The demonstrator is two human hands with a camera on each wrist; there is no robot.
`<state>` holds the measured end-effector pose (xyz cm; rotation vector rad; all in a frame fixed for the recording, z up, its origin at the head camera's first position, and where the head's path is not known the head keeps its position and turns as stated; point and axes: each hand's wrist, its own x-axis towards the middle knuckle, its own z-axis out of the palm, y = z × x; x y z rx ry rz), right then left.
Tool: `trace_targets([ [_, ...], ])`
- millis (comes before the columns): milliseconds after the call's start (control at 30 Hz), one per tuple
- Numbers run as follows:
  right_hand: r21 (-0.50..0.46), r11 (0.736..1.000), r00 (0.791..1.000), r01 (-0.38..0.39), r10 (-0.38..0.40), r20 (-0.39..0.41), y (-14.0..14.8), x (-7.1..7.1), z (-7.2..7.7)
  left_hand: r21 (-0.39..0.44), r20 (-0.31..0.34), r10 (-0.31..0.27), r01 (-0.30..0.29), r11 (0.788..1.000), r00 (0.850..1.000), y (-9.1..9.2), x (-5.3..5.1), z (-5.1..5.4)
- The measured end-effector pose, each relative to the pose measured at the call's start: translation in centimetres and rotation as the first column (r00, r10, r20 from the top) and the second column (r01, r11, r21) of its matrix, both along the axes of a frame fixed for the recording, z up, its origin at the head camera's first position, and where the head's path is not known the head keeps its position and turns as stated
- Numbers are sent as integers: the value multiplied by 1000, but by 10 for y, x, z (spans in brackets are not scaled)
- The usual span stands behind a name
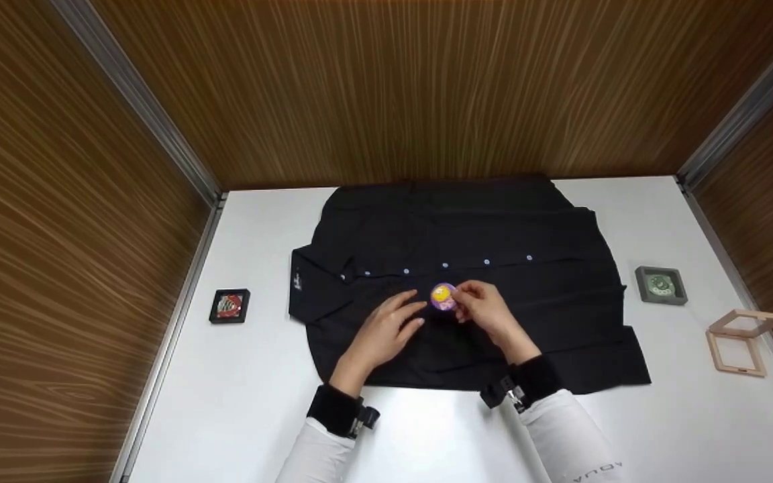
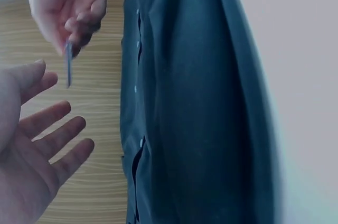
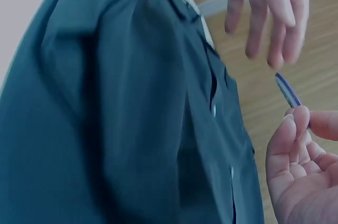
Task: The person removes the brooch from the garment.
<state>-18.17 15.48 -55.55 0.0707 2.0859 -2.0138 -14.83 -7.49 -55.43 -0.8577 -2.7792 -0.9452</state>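
Between thumb and fingers, my right hand [image 1: 487, 310] pinches a small round badge [image 1: 441, 296], purple with a yellow middle, by its right edge. In the right wrist view the badge [image 3: 288, 90] appears nearly edge-on, thin with a purple rim. My left hand [image 1: 386, 330] hovers just left of it, fingers spread and apart from the badge; the left wrist view shows this hand [image 2: 42, 145] holding nothing. Beneath both hands a black button-up shirt [image 1: 527, 235] lies spread flat, collar to the left, with a row of pale buttons across its middle.
On the white table [image 1: 178, 402], a small black frame [image 1: 229, 306] with a red item lies at left. At right are a grey frame [image 1: 660, 285] with a green round item and an open wooden frame [image 1: 735, 353]. Wood-grain panels [image 1: 386, 94] enclose the back and sides.
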Motion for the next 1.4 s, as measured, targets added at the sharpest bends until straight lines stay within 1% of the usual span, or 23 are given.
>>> trace_targets([
  [100,34,999,1000,30,-30,-7,18,3,-3,-3,67,14,-13,1000,998,-3,1,-3],
  [200,59,996,998,60,-59,-13,38,6,-4,13,134,35,-37,999,990,-9,1,-7],
  [300,88,992,996,88,-87,-22,56,8,-4,13,168,68,-71,997,984,-16,0,-10],
  [367,108,989,994,106,-103,-28,68,9,-3,2,175,94,-96,995,980,-21,-1,-12],
  [467,139,982,992,128,-123,-40,85,12,-3,-21,179,130,-129,991,975,-29,-3,-15],
  [667,170,970,985,171,-165,-46,118,18,-4,-71,188,194,-184,980,963,-43,-4,-20],
  [900,202,952,974,228,-224,-41,155,29,-8,-144,132,267,-248,958,955,-58,-3,-28],
  [1100,200,936,957,289,-288,-31,182,39,-6,-188,114,315,-291,938,942,-67,-4,-33],
  [1267,180,920,936,349,-352,-12,208,47,-3,-215,107,331,-303,928,938,-72,-4,-35],
  [1400,117,897,902,425,-430,20,230,56,-1,-247,115,340,-305,920,933,-72,-4,-36],
])
